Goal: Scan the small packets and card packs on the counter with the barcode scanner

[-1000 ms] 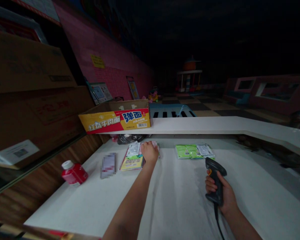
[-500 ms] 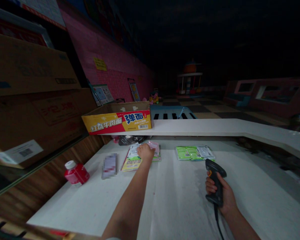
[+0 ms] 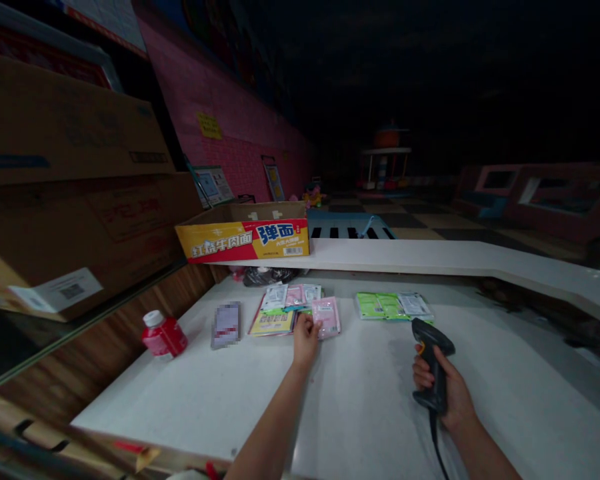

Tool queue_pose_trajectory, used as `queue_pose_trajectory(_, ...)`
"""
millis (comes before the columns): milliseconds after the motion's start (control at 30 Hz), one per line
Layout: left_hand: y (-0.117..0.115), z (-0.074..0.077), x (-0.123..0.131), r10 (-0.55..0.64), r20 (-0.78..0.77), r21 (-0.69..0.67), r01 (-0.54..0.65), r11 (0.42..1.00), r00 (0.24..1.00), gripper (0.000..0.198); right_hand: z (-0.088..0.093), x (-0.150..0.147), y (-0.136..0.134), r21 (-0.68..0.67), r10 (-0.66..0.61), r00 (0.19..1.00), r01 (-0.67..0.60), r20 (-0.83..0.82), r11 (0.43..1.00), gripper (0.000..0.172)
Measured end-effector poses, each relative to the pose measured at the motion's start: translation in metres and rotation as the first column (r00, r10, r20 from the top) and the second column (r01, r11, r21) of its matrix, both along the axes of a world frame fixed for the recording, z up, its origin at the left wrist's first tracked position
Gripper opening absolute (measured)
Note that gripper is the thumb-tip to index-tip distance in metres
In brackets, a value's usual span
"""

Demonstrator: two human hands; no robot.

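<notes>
My left hand [image 3: 305, 337] pinches the near edge of a pink packet [image 3: 327, 316] lying on the white counter [image 3: 370, 393]. Just behind it lies a spread of small packets [image 3: 287, 297] and a yellow one [image 3: 273, 323]. My right hand [image 3: 443, 390] grips a black barcode scanner [image 3: 430, 360] by its handle, head pointing away, cord trailing toward me. A row of green and white packets [image 3: 393, 305] lies beyond the scanner.
A red bottle with a white cap [image 3: 164, 335] lies at the counter's left. A blurred card [image 3: 226, 325] sits beside the packets. A yellow and red noodle carton [image 3: 245, 240] stands on the raised white ledge [image 3: 430, 257]. Large cardboard boxes [image 3: 75, 187] fill the left shelf.
My left hand drew back from the pile toward me and to the right, pulling a pink packet out onto the counter. The right hand with the scanner stayed put.
</notes>
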State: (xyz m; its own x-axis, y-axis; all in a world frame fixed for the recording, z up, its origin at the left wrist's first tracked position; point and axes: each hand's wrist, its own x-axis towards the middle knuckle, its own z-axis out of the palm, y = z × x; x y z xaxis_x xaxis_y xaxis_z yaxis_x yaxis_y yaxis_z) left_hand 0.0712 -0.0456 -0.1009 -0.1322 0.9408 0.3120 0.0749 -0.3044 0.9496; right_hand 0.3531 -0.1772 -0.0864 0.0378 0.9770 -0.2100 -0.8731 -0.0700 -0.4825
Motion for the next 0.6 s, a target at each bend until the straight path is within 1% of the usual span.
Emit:
queue_pose_trajectory(100, -0.002, -0.007, -0.001, -0.003, 0.021, 0.027, 0.002, 1.0, 1.0, 0.029, -0.001, -0.002, -0.002, 0.006, 0.021, 0.995, -0.022, 0.099, 1.0, 0.035)
queue_pose_trajectory(267, -0.001, -0.007, -0.002, -0.01, -0.035, 0.023, 0.011, 1.0, 0.999, 0.023, 0.001, -0.009, -0.003, -0.023, 0.04, 0.956, -0.035, 0.291, 0.999, 0.037)
queue_pose_trajectory(333, -0.002, -0.007, -0.001, 0.011, -0.065, 0.024, -0.009, 1.0, 0.998, 0.021, 0.003, -0.015, -0.003, -0.057, 0.05, 0.92, -0.03, 0.388, 0.998, 0.037)
queue_pose_trajectory(433, -0.005, -0.005, 0.0, 0.038, -0.103, 0.027, -0.035, 0.999, 0.994, 0.018, 0.007, -0.032, -0.008, -0.12, 0.112, 0.856, -0.059, 0.505, 0.991, 0.036)
queue_pose_trajectory(600, -0.007, -0.002, 0.0, 0.049, -0.146, 0.008, -0.048, 0.999, 0.988, 0.017, 0.02, -0.062, -0.026, -0.17, 0.211, 0.716, -0.129, 0.666, 0.977, 0.038)
